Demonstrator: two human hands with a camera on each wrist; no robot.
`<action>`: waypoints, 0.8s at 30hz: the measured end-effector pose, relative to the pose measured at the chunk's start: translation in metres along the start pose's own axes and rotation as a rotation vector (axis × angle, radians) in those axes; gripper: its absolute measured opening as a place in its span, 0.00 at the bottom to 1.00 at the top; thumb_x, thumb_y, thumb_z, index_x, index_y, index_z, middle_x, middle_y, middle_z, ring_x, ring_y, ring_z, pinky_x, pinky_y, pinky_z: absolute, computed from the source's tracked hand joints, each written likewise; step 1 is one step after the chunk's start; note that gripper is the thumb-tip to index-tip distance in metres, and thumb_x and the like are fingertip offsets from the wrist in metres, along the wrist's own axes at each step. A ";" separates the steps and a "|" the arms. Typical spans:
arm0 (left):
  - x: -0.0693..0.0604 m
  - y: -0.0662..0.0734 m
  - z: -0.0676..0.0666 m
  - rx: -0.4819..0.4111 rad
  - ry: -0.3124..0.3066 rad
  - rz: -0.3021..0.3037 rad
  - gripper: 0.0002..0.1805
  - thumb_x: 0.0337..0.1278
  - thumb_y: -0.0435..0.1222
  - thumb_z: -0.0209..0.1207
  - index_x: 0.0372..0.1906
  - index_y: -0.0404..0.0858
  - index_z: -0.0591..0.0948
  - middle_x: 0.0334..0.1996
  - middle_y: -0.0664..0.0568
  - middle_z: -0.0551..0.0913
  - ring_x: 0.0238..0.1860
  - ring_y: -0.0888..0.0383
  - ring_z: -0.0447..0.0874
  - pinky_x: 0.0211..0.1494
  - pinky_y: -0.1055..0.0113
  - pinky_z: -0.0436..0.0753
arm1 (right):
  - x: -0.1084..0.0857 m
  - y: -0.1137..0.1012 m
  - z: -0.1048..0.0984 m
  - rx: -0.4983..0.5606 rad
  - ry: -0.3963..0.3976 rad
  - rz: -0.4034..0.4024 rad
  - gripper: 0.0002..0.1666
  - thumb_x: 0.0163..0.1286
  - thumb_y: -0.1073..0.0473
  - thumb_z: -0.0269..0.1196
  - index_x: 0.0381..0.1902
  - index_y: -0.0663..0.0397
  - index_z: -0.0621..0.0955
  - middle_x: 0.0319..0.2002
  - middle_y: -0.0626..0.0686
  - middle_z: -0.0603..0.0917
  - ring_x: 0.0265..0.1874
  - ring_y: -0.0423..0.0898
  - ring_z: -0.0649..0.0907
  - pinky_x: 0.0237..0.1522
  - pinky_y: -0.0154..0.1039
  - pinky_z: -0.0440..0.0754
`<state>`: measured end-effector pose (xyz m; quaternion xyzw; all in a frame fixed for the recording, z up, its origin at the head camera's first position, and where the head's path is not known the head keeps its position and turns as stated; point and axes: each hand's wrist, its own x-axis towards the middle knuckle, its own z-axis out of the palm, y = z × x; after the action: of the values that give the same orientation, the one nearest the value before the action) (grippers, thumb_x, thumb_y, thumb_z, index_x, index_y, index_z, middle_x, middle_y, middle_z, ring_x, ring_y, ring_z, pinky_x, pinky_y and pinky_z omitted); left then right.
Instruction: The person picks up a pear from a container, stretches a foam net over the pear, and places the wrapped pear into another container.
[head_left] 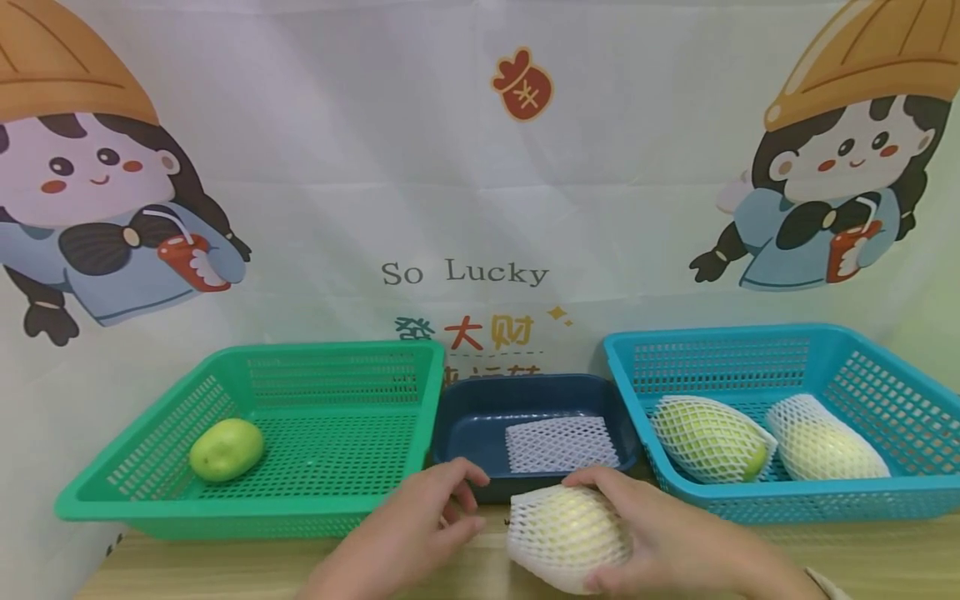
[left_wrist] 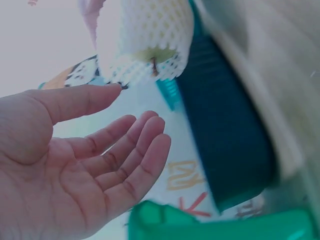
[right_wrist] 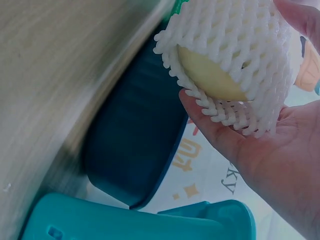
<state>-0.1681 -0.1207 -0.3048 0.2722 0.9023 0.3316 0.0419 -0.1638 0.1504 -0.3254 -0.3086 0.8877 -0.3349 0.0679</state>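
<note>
In front of the dark blue tray, my right hand grips a pale yellow pear wrapped in a white foam net. The left wrist view shows its brown stem at the net's open end. My left hand is to the left of the pear, apart from it, with fingers loosely bent and nothing in them. A spare foam net lies flat in the tray.
On the left is a green basket with one bare green fruit. A blue basket on the right holds a netted green fruit and a netted pale yellow one. A printed cloth hangs behind.
</note>
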 end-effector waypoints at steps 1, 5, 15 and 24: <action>-0.001 0.002 -0.003 0.007 0.021 0.001 0.15 0.56 0.35 0.61 0.48 0.39 0.75 0.32 0.56 0.77 0.32 0.64 0.78 0.35 0.71 0.77 | 0.000 0.000 -0.001 -0.011 0.011 -0.009 0.40 0.51 0.46 0.70 0.59 0.38 0.64 0.47 0.44 0.75 0.40 0.37 0.76 0.37 0.31 0.76; -0.008 0.006 -0.014 0.085 0.109 -0.016 0.15 0.53 0.34 0.62 0.48 0.43 0.76 0.32 0.58 0.78 0.32 0.64 0.78 0.34 0.71 0.77 | -0.001 0.001 -0.003 -0.046 0.036 -0.039 0.41 0.50 0.44 0.70 0.60 0.40 0.64 0.48 0.45 0.75 0.41 0.37 0.75 0.38 0.31 0.76; -0.026 -0.003 -0.047 0.444 0.182 -0.200 0.17 0.45 0.44 0.68 0.43 0.56 0.78 0.37 0.64 0.78 0.41 0.63 0.77 0.41 0.61 0.76 | -0.002 -0.002 -0.009 -0.037 0.078 -0.049 0.41 0.52 0.43 0.69 0.60 0.40 0.64 0.52 0.44 0.73 0.44 0.39 0.75 0.39 0.32 0.77; -0.035 -0.031 -0.067 0.481 0.057 -0.213 0.15 0.43 0.48 0.68 0.39 0.56 0.78 0.36 0.61 0.78 0.40 0.60 0.76 0.40 0.60 0.76 | -0.005 -0.006 -0.018 -0.042 0.168 -0.084 0.41 0.52 0.44 0.70 0.61 0.40 0.64 0.53 0.46 0.74 0.44 0.40 0.76 0.38 0.33 0.77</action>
<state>-0.1700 -0.1972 -0.2757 0.1683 0.9796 0.1086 -0.0146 -0.1628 0.1602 -0.3081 -0.3175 0.8835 -0.3433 -0.0275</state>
